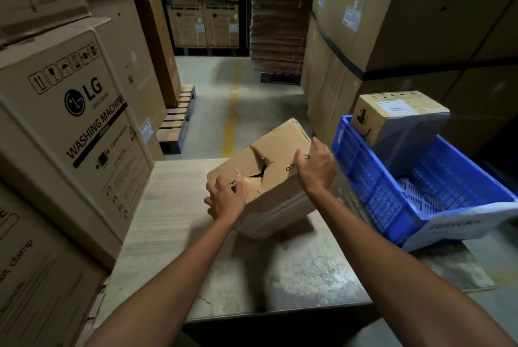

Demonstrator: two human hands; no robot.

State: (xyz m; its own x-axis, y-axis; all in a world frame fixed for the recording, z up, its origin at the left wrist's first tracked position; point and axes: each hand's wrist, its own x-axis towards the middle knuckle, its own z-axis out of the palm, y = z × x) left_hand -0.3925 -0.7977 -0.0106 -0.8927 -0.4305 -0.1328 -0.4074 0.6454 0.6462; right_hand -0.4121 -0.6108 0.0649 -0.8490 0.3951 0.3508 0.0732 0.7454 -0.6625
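Carton [276, 161] tilts between left grip [227, 198] and right grip [316, 168], touching both.

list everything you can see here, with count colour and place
box: one, brown, torn top, tilted on the table
table: one, pale wood grain, centre foreground
crate: one, blue, right of the table
small box: one, brown, white label, in the crate's far end
washer cartons: several, brown, stacked at left
big cartons: several, brown, black strap, stacked at right
flat cardboard: one stack, brown, at the back
pallet: one, blue and wood, floor at left
floor line: one, yellow, along the aisle
left hand: one, grips the box's near left corner
right hand: one, grips the box's right edge
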